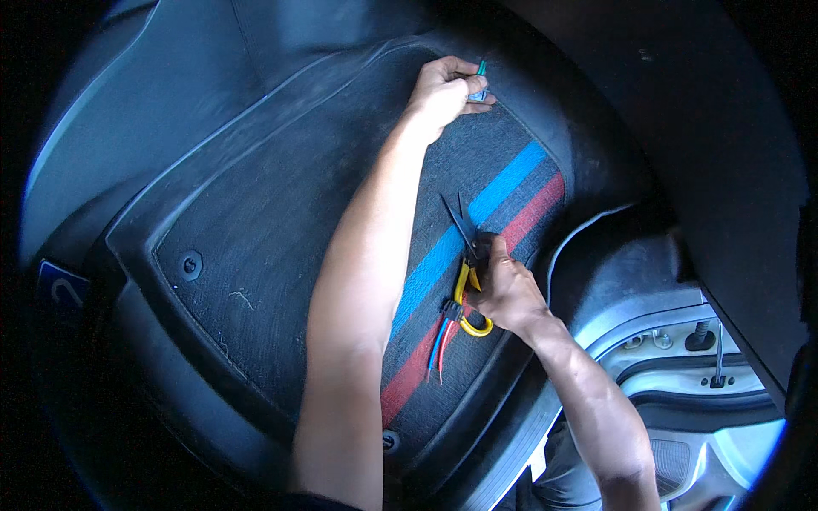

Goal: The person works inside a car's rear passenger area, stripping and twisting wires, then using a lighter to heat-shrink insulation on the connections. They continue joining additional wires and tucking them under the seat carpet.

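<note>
At the far end of the mat my left hand (pixel 447 89) is closed in a pinch. Between its fingers sits a small green and pale blue piece (pixel 480 94), partly covered. Lower and to the right, my right hand (pixel 509 289) curls around a dark, rounded object (pixel 486 244), mostly hidden by the fingers. Right beside it lie scissors (pixel 463 226) with yellow handles and black blades slightly apart. A black connector (pixel 452 310) with short blue and red wires (pixel 440 347) rests against the yellow handle.
A dark car floor mat (pixel 273 247) with blue and red stripes lies under both hands. A round fastener (pixel 190 265) sits at its left. Raised dark trim surrounds it. A door sill (pixel 503 460) and the door's inner side (pixel 682 460) are at lower right.
</note>
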`<state>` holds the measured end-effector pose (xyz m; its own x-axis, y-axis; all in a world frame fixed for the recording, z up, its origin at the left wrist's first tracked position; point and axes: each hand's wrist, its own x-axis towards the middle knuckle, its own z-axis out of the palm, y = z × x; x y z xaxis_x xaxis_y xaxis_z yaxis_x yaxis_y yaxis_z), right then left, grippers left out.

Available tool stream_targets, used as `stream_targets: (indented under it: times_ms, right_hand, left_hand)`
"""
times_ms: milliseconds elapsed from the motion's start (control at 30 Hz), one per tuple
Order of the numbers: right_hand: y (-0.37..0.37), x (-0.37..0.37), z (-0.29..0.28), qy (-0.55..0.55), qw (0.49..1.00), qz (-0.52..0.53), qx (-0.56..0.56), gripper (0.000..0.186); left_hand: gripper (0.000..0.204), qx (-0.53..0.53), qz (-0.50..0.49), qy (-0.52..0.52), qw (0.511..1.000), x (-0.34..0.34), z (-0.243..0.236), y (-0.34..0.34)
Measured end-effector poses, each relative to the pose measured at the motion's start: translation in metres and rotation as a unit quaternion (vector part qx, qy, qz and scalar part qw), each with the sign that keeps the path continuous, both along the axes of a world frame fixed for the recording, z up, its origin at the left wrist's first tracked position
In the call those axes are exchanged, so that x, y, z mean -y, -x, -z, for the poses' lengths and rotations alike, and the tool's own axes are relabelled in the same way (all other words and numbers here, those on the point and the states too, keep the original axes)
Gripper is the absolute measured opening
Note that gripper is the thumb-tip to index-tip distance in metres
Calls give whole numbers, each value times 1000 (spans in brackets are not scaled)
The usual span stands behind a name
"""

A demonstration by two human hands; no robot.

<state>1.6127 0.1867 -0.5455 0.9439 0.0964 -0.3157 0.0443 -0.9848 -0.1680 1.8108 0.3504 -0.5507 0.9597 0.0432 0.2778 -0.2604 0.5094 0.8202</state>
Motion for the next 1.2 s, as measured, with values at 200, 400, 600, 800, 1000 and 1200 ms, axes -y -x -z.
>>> stream_targets:
  times_ms: [200, 400, 600, 800, 1000, 1200]
  right_hand:
    - [0, -3, -2, 135, 989, -26, 49, 77]
    - [-14, 5, -7, 169, 986, -5, -14, 68]
    - [-27, 42, -36, -316, 929, 160, -112, 55]
    - [-34, 21, -57, -543, 833, 96, -39, 59]
    - [-70, -21, -57, -543, 830, 129, -21, 69]
    - [-80, -40, -55, -542, 831, 126, 8, 75]
  left_hand:
    - [18, -13, 35, -62, 997, -23, -3, -4]
    - [15, -34, 33, -83, 995, -21, -7, -7]
    - [24, -18, 37, -76, 996, -17, -7, -5]
    - [23, -9, 31, 1, 999, -2, -2, 7]
    - [23, -9, 29, 31, 999, -3, 1, 1]
    - [23, -11, -16, 6, 1000, 2, 8, 0]
